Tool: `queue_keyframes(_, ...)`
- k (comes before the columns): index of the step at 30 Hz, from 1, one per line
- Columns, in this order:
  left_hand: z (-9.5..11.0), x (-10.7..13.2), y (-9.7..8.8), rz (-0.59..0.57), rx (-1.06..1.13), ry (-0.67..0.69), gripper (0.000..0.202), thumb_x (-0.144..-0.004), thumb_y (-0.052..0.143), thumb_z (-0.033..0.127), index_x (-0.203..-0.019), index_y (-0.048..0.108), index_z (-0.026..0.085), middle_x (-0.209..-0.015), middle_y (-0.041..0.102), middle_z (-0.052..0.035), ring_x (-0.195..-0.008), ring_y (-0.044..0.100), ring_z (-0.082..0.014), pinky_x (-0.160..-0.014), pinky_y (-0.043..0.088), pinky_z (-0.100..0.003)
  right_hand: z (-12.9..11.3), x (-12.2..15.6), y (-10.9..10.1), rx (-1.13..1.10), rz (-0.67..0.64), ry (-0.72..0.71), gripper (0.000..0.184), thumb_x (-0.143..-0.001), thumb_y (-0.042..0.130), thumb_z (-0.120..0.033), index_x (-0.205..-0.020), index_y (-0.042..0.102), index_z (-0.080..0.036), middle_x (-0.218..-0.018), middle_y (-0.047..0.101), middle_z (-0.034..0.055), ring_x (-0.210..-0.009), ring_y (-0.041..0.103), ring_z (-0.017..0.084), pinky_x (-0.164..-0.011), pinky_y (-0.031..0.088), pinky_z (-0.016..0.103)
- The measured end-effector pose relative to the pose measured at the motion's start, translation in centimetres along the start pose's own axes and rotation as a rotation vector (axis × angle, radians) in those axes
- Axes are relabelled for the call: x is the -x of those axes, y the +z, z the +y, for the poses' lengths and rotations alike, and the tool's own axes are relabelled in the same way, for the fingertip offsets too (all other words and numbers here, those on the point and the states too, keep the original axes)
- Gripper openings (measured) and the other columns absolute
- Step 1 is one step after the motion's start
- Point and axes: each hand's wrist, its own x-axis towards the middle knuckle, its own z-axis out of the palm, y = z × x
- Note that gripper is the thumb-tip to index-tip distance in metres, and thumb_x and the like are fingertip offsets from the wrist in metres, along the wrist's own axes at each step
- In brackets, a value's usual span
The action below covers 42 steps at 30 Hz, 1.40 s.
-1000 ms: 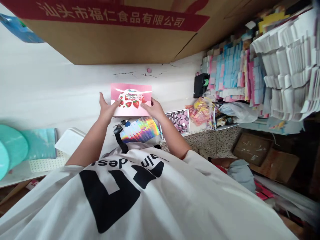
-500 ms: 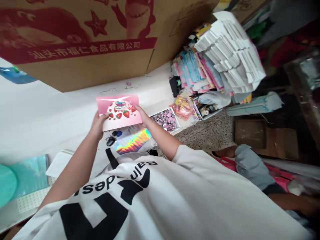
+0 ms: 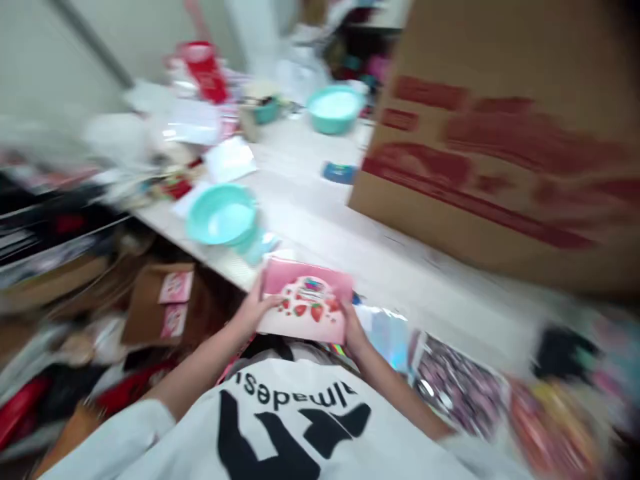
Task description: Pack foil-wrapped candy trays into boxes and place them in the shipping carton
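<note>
A pink and white box [image 3: 306, 303] printed with strawberries is held level in front of my chest, its printed face up. My left hand [image 3: 257, 308] closes on its left edge, with the thumb lying over the printed face. At the opposite edge my right hand [image 3: 352, 325] grips it, fingers partly hidden beneath. Beyond the right hand lie shiny clear film sleeves [image 3: 387, 333] and a white tray of pink and silver round pieces [image 3: 457, 383], blurred by motion.
A large brown carton [image 3: 480, 247] stands on the white table [image 3: 300, 207] at the right. Turquoise basins [image 3: 223, 217] sit to the left and back. On the floor at left, an open carton [image 3: 150, 310] contains pink printed packs. Orange bagged items [image 3: 550, 423] lie at lower right.
The view has swung left, bringing the basins and the floor carton into sight. Both hands still hold the pink box, which is now nearer my chest.
</note>
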Motion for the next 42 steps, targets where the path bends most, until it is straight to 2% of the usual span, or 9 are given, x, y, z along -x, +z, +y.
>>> queue_keyframes(2, -0.2, -0.6, -2.6, 0.061, 0.030, 0.015, 0.107, -0.054, 0.087, 0.039, -0.150, 0.045, 0.024, -0.152, 0.049, -0.0125, -0.146, 0.036, -0.0364, -0.120, 0.034, -0.047, 1.3, -1.2, 1.8, 0.051, 0.035, 0.088, 0.049, -0.067, 0.063, -0.069, -0.092, 0.070, -0.027, -0.088, 0.079, 0.0085, -0.084, 0.076, 0.033, -0.073, 0.064, 0.049)
queue_keyframes(5, -1.2, -0.9, -7.5, 0.042, 0.181, -0.075, 0.116, -0.056, 0.088, 0.041, -0.157, 0.034, 0.023, -0.161, 0.035, -0.0132, -0.146, 0.036, -0.0377, -0.120, 0.033, -0.048, 3.3, -2.0, 5.3, 0.184, 0.071, 0.114, 0.046, -0.069, 0.062, -0.066, -0.093, 0.070, -0.027, -0.091, 0.079, 0.0097, -0.084, 0.076, 0.033, -0.073, 0.064, 0.051)
queue_keyframes(10, -3.4, 0.7, -15.9, 0.028, 0.382, -0.037, 0.117, -0.060, 0.087, 0.042, -0.159, 0.027, 0.028, -0.157, 0.043, -0.0100, -0.137, 0.049, -0.0358, -0.113, 0.043, -0.046, 6.0, -2.4, 12.8, 0.335, 0.016, 0.117, 0.046, -0.067, 0.068, -0.062, -0.095, 0.071, -0.026, -0.095, 0.078, 0.0120, -0.087, 0.076, 0.035, -0.076, 0.064, 0.053)
queue_keyframes(15, -6.9, 2.8, -23.9, 0.315, 0.501, -0.057, 0.115, -0.059, 0.088, 0.041, -0.158, 0.030, 0.030, -0.159, 0.040, -0.0088, -0.132, 0.054, -0.0358, -0.108, 0.048, -0.045, 9.9, -4.7, 22.0, 0.498, -0.173, 0.156, 0.049, -0.070, 0.066, -0.062, -0.099, 0.070, -0.022, -0.095, 0.078, 0.0119, -0.087, 0.076, 0.034, -0.076, 0.063, 0.050)
queue_keyframes(20, -12.5, 5.8, -27.8, 0.639, 0.762, -0.087, 0.102, -0.064, 0.087, 0.036, -0.153, 0.038, 0.030, -0.145, 0.057, -0.0119, -0.113, 0.067, -0.0299, -0.090, 0.059, -0.038, 15.6, -7.9, 29.0, 0.664, -0.390, 0.375, 0.051, -0.073, 0.066, -0.060, -0.106, 0.067, -0.021, -0.095, 0.078, 0.0111, -0.090, 0.076, 0.032, -0.076, 0.063, 0.045)
queue_keyframes(27, -18.6, 7.1, -31.3, 1.016, 1.000, -0.261, 0.084, -0.072, 0.079, 0.018, -0.147, 0.044, 0.025, -0.108, 0.075, -0.0096, -0.074, 0.074, -0.0223, -0.061, 0.060, -0.029, 25.8, -13.6, 35.4, 0.920, -0.562, 0.547, 0.051, -0.069, 0.075, -0.054, -0.104, 0.064, -0.019, -0.091, 0.076, 0.0070, -0.079, 0.074, 0.025, -0.073, 0.059, 0.035)
queue_keyframes(34, -22.9, 2.5, -37.9, 1.092, 1.014, -0.451, 0.050, -0.077, 0.074, 0.015, -0.124, 0.060, 0.019, -0.087, 0.076, -0.0055, -0.070, 0.074, -0.0234, -0.055, 0.057, -0.027, 33.9, -21.9, 42.3, 1.096, -0.756, 0.581, 0.048, -0.070, 0.075, -0.047, -0.110, 0.067, -0.021, -0.087, 0.075, 0.0037, -0.070, 0.069, 0.019, -0.064, 0.054, 0.030)
queue_keyframes(38, -29.2, -3.1, -42.5, 1.237, 1.069, -0.400, 0.042, -0.081, 0.075, 0.026, -0.119, 0.060, 0.017, -0.089, 0.075, -0.0087, -0.072, 0.074, -0.0209, -0.066, 0.060, -0.031, 41.5, -28.1, 45.9, 1.193, -0.853, 0.551, 0.045, -0.068, 0.076, -0.041, -0.109, 0.070, -0.022, -0.089, 0.075, 0.0030, -0.076, 0.069, 0.019, -0.068, 0.053, 0.028)
queue_keyframes(42, -36.4, -7.8, -48.5, 1.339, 0.903, -0.442, 0.046, -0.084, 0.071, 0.032, -0.126, 0.059, 0.017, -0.099, 0.074, -0.0118, -0.076, 0.074, -0.0207, -0.073, 0.061, -0.035, 50.8, -33.2, 48.0, 1.244, -0.816, 0.526, 0.032, -0.071, 0.071, -0.039, -0.098, 0.070, -0.021, -0.084, 0.073, 0.0012, -0.078, 0.067, 0.018, -0.072, 0.051, 0.028)
